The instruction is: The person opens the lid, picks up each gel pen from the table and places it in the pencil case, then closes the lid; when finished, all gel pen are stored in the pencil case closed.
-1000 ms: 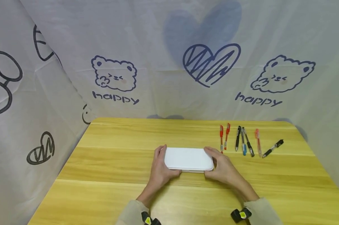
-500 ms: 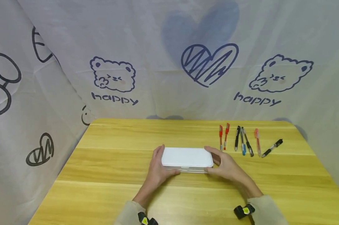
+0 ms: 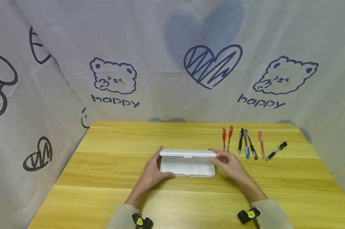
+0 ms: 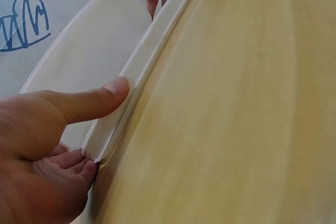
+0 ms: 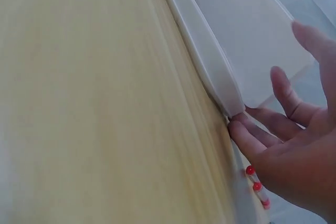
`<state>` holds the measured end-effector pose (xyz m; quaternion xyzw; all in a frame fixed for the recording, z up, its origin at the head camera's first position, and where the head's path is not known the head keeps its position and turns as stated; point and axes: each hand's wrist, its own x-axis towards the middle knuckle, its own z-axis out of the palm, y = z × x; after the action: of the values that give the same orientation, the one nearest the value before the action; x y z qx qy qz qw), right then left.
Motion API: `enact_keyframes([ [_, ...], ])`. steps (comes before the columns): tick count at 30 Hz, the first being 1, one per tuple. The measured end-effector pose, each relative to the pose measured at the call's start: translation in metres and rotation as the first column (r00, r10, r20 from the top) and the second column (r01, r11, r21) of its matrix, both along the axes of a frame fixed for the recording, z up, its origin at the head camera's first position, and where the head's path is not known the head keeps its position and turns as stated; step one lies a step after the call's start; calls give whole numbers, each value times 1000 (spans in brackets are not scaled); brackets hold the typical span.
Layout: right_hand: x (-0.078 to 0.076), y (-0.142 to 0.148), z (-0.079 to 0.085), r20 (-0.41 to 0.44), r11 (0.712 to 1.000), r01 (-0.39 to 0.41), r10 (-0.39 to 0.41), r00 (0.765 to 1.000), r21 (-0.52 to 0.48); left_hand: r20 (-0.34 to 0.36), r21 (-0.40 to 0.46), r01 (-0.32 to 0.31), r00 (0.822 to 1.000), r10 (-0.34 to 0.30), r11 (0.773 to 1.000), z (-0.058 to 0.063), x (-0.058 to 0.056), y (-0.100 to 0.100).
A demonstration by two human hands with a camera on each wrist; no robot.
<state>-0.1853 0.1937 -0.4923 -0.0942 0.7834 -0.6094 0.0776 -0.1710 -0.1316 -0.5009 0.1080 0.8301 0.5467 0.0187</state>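
Note:
A white pencil case (image 3: 178, 168) lies on the wooden table, its lid (image 3: 172, 153) raised at the front so that the bare inside shows. My left hand (image 3: 151, 174) grips the left end of the base, thumb along the front wall and fingers round the end. At the right end, my right hand (image 3: 231, 166) holds the lid's corner between thumb and forefinger. In the right wrist view the other fingers (image 5: 249, 137) of that hand touch the end of the base. The left wrist view shows the left thumb (image 4: 100, 100) pressed on the front wall.
Several pens lie loose at the back right: two red pens (image 3: 224, 139), black pens (image 3: 240, 141), a blue-tipped one (image 3: 247, 152) and a pink one (image 3: 261, 144). Another black pen (image 3: 276, 151) lies slanted farther right. A white printed cloth (image 3: 161, 79) hangs behind the table (image 3: 118, 136).
The lid was down on the case and has come up at the front. My right thumb has risen from the base to the lid, and the left hand has shifted slightly left.

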Motion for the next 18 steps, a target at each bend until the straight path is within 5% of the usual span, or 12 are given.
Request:
enact_keyframes([
  [5,1,1,0,17,998,24,-25,1000,50,-33,-21,22,999,-23,1000,-3,-2,-1],
  [18,-4,1,-6,22,995,-88,90,996,-55,-117,-92,-22,993,11,996,-4,1,-3],
])
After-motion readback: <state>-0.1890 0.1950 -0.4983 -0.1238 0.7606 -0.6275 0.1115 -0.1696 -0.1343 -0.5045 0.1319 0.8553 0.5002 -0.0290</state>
